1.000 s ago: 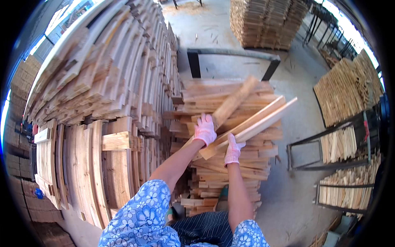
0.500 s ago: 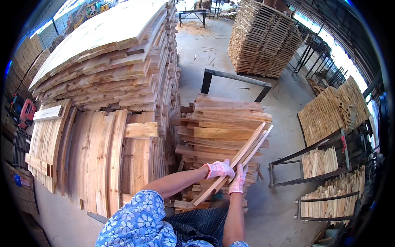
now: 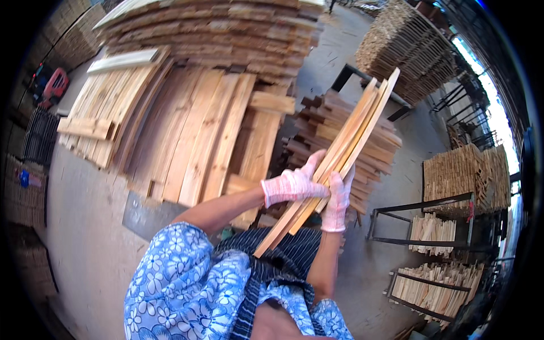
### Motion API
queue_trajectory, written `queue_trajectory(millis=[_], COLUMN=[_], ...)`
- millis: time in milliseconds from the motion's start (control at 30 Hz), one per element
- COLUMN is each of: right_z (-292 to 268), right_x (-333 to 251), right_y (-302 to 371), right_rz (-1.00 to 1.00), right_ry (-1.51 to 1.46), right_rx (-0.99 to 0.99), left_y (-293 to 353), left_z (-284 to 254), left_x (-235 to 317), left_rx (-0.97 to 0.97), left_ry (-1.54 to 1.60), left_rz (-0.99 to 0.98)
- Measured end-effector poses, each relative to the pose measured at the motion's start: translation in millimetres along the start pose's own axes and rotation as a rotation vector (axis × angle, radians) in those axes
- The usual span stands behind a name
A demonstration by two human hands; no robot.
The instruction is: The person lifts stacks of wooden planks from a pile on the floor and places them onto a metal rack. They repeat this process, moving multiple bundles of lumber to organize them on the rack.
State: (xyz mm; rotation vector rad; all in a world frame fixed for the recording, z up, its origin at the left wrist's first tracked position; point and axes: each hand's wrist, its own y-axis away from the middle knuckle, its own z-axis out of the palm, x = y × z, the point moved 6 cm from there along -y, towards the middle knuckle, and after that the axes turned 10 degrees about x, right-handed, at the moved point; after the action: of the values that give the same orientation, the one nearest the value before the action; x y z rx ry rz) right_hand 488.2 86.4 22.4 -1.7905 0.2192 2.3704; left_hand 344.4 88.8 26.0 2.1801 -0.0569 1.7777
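Note:
A few long, narrow wooden strips point(image 3: 354, 127) are held together at a slant in front of me, lower ends near my apron and upper ends pointing far right. My left hand point(image 3: 297, 184), in a pinkish-white knit glove, wraps round them from the left. Gloved the same way, my right hand point(image 3: 338, 198) grips them from the right, close beside the left. Partly hidden behind the strips lies a pile of loose wooden boards point(image 3: 374, 144).
Wide planks point(image 3: 192, 130) lie side by side at left, before a tall board stack point(image 3: 209, 39). A slatted stack point(image 3: 408, 51) stands far right. Black metal racks point(image 3: 419, 243) hold short wood pieces point(image 3: 433, 235) at right. A red machine point(image 3: 55, 88) sits far left.
The strips have come up off the pile and nearer to me, both hands still round them. The whole view has shifted, so the planks now appear higher and further right.

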Motion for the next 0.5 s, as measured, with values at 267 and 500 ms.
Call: queue_trajectory(millis=[267, 500], right_z=[105, 137], right_x=[41, 69], right_y=[71, 85], right_rz=[0.199, -0.035], right_ry=[0.047, 1.045], right_rx=[-0.188, 0.039], left_y=[111, 153], left_z=[-128, -207], left_x=[-46, -65], left_rx=[0.389, 0.651], left_ry=[0.156, -0.177], left_rz=[-0.115, -0.284])
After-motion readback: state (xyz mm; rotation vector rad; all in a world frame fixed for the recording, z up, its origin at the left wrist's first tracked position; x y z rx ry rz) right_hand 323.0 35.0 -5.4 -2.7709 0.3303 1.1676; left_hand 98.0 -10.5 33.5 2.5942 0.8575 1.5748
